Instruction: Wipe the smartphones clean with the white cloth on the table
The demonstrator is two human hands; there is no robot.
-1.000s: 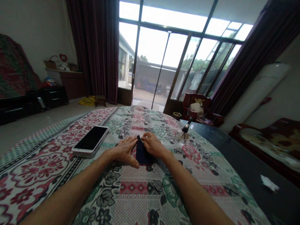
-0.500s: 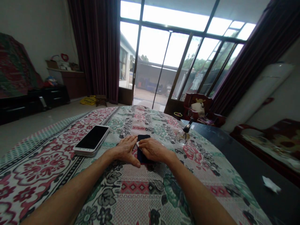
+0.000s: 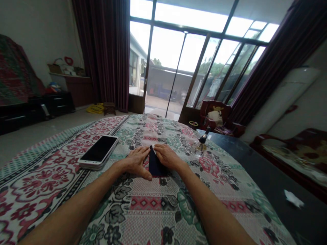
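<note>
A dark blue flat object (image 3: 156, 165) lies on the patterned tablecloth between my two hands, with reddish edges showing. My left hand (image 3: 138, 160) rests along its left side, palm down, fingers stretched out and thumb apart at the near corner. Over its far right part lies my right hand (image 3: 166, 157), fingers held together and pressing down at the far end. A small white piece (image 3: 153, 146) peeks out by the right fingertips; most of it is hidden. To the left, a white phone (image 3: 99, 149) with a black screen sits on top of another flat white thing.
A glass bottle (image 3: 198, 146) with a black top stands right of my hands. Crumpled white tissue (image 3: 293, 198) lies on the dark table (image 3: 270, 180) at the right. Beyond are a wooden chair (image 3: 204, 110), glass doors, curtains and a low black cabinet (image 3: 58, 103).
My right hand has shifted toward the far end of the dark blue object, and its fingers have straightened somewhat. More of the object's near part shows. My left hand has barely moved.
</note>
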